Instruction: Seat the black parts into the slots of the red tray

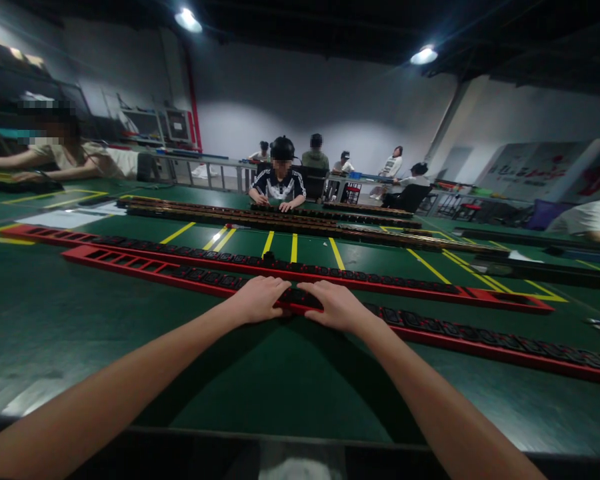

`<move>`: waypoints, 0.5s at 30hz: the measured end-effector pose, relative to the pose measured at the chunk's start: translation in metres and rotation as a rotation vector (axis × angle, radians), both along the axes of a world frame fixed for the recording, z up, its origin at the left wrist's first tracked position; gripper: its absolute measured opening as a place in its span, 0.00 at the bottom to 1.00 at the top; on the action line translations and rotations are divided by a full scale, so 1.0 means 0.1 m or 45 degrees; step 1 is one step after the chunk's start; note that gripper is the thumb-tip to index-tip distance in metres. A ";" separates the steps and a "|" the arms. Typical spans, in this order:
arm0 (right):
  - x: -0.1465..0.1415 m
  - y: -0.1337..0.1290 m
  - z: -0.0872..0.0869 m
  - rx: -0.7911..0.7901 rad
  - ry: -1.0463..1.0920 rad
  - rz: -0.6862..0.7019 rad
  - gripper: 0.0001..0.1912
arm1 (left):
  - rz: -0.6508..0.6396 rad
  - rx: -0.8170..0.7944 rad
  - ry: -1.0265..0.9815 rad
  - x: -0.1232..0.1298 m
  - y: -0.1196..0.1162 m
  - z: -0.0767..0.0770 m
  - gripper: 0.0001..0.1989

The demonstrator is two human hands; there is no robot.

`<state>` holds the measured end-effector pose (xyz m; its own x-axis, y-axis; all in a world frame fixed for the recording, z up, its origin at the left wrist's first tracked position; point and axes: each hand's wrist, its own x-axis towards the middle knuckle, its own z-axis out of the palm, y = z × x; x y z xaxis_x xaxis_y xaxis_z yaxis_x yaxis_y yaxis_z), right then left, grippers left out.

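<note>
A long red rail lies across the green table in front of me, its slots mostly filled with square black pieces. My left hand grips the rail near its middle, fingers over the top and thumb along the near side. Close beside it, my right hand holds the rail the same way, fingertips on the black pieces. Between the two hands a short stretch of rail shows. Several slots at the rail's left end are bare. What lies under my fingers is hidden.
Behind it runs a second red rail with black pieces; one small black piece sticks up there. Farther back lie long dark strips. A co-worker sits opposite, another person at left. Yellow tape marks the table.
</note>
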<state>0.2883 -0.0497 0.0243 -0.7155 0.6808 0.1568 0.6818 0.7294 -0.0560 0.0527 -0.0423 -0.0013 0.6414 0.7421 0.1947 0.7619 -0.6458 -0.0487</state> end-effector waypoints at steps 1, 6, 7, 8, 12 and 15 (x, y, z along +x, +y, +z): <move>-0.02 0.00 -0.02 -0.004 0.019 0.034 0.32 | 0.001 -0.004 -0.001 0.00 0.01 -0.01 0.27; -0.09 0.00 -0.12 0.016 0.021 0.114 0.34 | -0.010 -0.018 -0.011 -0.02 0.05 -0.06 0.25; -0.10 0.00 -0.13 0.023 0.007 0.111 0.34 | -0.010 -0.024 -0.012 -0.02 0.06 -0.06 0.25; -0.11 0.00 -0.15 0.026 -0.005 0.108 0.34 | -0.007 -0.032 -0.011 -0.03 0.06 -0.06 0.26; -0.12 0.00 -0.15 0.019 -0.012 0.108 0.33 | 0.011 -0.054 0.010 -0.03 0.06 -0.05 0.29; -0.11 0.00 -0.14 0.019 -0.009 0.107 0.32 | 0.011 -0.057 0.012 -0.03 0.05 -0.03 0.29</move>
<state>0.2770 -0.0497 0.0105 -0.7711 0.6161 0.1608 0.6186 0.7847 -0.0402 0.0495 -0.0374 -0.0048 0.6364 0.7555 0.1555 0.7673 -0.6407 -0.0269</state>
